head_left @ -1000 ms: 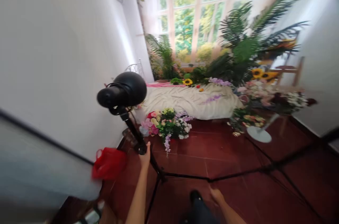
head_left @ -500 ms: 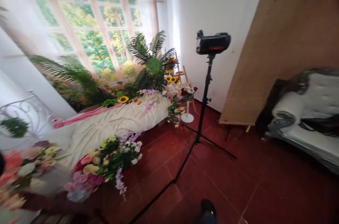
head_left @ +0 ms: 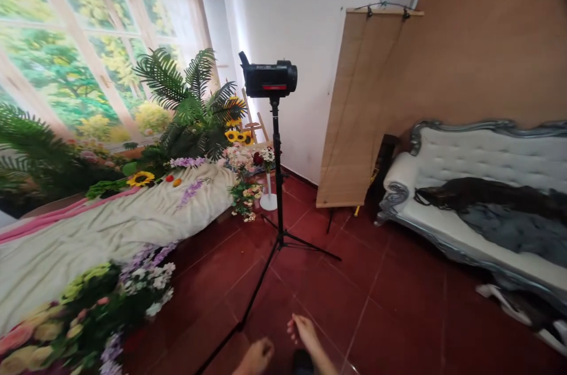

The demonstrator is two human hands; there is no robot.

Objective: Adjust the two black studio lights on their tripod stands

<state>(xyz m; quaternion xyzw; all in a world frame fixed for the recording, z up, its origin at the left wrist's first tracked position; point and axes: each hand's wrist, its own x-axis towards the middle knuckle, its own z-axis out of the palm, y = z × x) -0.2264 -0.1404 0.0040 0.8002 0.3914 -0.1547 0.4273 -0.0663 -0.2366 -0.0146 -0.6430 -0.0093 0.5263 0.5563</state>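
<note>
At the bottom edge, my left hand (head_left: pixel 257 357) is curled into a loose fist, and nothing shows in it. Close by on the right, my right hand (head_left: pixel 305 331) is held out with loosely bent fingers, thumb apart, and no object visible in it. Both hands hang over the red tiled floor (head_left: pixel 328 280) without touching anything. Nearest to them is a black light stand (head_left: pixel 278 186), whose long leg passes to the left of my left hand. On top of it sits a black studio light (head_left: pixel 270 78). A dark shoe (head_left: pixel 303 362) shows between my hands.
To the left, cream cloth (head_left: pixel 110 221) covers a low platform, with artificial flowers (head_left: pixel 101 298) in front and a palm plant (head_left: pixel 190 103) behind. A bamboo blind (head_left: pixel 341 109) hangs ahead. The white tufted sofa (head_left: pixel 452 150) at right bears dark clothing (head_left: pixel 500 209).
The view has turned right, so the light stand and flowers sit further left and more of the sofa shows. Both of my hands have come into view at the bottom.
</note>
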